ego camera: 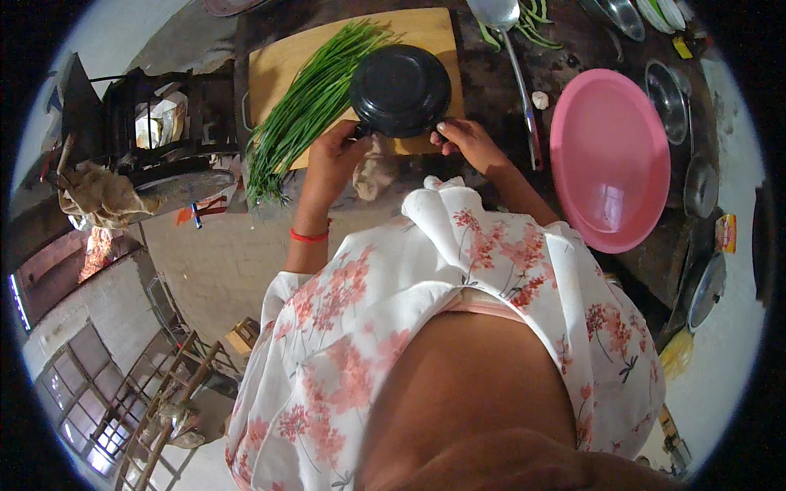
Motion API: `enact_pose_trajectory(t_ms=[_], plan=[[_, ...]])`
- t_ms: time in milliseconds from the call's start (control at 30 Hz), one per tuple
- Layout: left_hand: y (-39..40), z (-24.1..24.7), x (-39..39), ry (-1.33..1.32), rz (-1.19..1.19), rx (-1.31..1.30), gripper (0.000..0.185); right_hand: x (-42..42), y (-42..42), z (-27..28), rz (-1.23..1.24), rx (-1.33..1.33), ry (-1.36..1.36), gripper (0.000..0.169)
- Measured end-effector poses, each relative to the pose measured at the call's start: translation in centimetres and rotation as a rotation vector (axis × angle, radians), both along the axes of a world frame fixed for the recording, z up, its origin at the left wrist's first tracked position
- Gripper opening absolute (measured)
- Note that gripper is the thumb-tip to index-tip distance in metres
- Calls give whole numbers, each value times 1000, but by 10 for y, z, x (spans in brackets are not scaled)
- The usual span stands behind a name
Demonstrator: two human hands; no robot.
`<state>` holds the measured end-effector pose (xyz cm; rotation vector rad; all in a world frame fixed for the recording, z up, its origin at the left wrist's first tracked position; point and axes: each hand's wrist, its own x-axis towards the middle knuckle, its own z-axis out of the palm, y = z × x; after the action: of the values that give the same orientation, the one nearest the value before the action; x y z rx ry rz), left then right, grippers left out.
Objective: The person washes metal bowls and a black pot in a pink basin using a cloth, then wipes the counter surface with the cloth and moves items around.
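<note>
A round black dish or lid (400,89), smooth and seemingly bottom side up, is held level between both hands over a wooden cutting board (270,67). My left hand (338,150) grips its lower left edge. At its lower right edge, my right hand (463,141) has the thumb and fingers on the rim. Long green stalks, like garlic chives (313,92), lie slantwise across the board at the left, their leafy ends past its near edge. A crumpled beige cloth (373,172) shows at the counter's near edge, between the hands; part of it is hidden.
Right of the board lies a long-handled metal spatula (522,86), with a garlic bulb (540,100) beside it. Green bean pods (534,30) lie behind. A large pink plastic basin (608,153) stands further right, near metal bowls (666,101). A dark stove-like structure (172,116) is at the left.
</note>
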<state>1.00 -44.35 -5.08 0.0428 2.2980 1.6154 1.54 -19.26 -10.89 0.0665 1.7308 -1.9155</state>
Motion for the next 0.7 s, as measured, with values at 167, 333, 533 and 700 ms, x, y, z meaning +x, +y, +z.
enact_pose_trajectory(t_ms=[167,333,533,700], plan=[[-18,-13,17,17,80,23,31,2,3,-1,-26,-15,-13,29],[9,-51,38,493,-226,-537,35,4,-2,3,-70,-21,-31,30],[-24,-20,16,-52,254,88,28,1,3,-5,-10,39,-56,31],[2,71,-18,314,164,44,32,3,10,-44,-3,117,3,32]])
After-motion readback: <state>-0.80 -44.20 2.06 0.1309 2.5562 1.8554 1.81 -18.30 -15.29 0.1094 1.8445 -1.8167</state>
